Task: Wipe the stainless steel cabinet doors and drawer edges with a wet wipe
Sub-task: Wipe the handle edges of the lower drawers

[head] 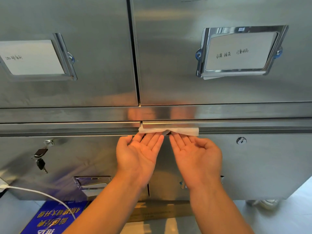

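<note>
From the head view: pressing a white folded wet wipe up against the long brushed stainless steel drawer edge, right at the seam between the two lower steel cabinet fronts. Working with the left hand and right hand palm-up, side by side, fingers straight and held close together, tips under the wipe, nothing pinched. Judging the step as wiping under this lip: likely needing even upward pressure from both sets of tips, flattening the pucker bunching at the wipe's middle, then sliding sideways along the edge in one pass, steering clear of the black-capped keys hanging from the round left lock.
</note>
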